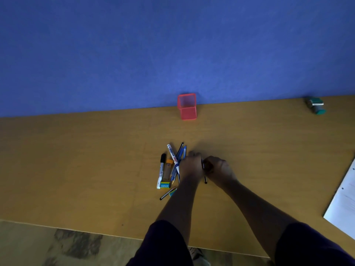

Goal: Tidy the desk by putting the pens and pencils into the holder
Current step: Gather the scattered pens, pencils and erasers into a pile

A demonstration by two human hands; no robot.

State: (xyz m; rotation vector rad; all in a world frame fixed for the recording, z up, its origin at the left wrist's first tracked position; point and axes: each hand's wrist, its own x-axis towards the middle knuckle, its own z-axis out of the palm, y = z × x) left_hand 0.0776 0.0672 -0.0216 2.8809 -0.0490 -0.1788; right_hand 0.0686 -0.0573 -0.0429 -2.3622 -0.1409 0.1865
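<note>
Pinching thin dark pen (204, 172), right hand (221, 169); left hand (191, 166) grip likely on blue pens (181, 153); red mesh holder (187, 106).

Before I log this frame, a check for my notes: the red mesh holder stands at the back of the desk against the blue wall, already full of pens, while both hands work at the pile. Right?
Not quite. In the head view the red mesh holder is empty; the pens lie in a pile on the desk. The rest holds: it stands at the back against the blue wall, and the left hand and right hand work at the pile.
</note>
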